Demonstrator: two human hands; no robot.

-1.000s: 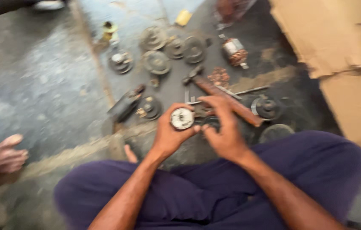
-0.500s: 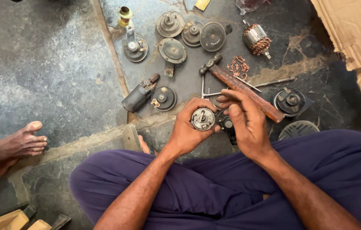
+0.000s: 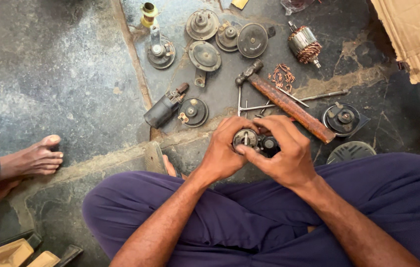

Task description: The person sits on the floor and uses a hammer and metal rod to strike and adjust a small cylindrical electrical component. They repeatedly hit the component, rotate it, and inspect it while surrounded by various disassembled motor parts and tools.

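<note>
Both my hands meet in front of my crossed legs over the stone floor. My left hand (image 3: 224,153) grips a small round metal part with a silvery face (image 3: 245,138). My right hand (image 3: 286,153) closes over the same part from the right, its thumb against the silvery face, with a dark round piece (image 3: 269,144) showing under its fingers. Just beyond my fingers lies a hammer with a rusty brown handle (image 3: 289,105).
Several round dark horn-like discs (image 3: 205,55) lie on the floor ahead, with a copper-wound armature (image 3: 305,44), a dark cylinder (image 3: 163,110), thin metal rods (image 3: 314,96) and cardboard (image 3: 413,34) at right. Another person's bare foot (image 3: 34,158) rests at left.
The view has shifted down and steadied. My right hand has closed further over the round part, covering more of its silvery face. My left hand keeps its grip.
</note>
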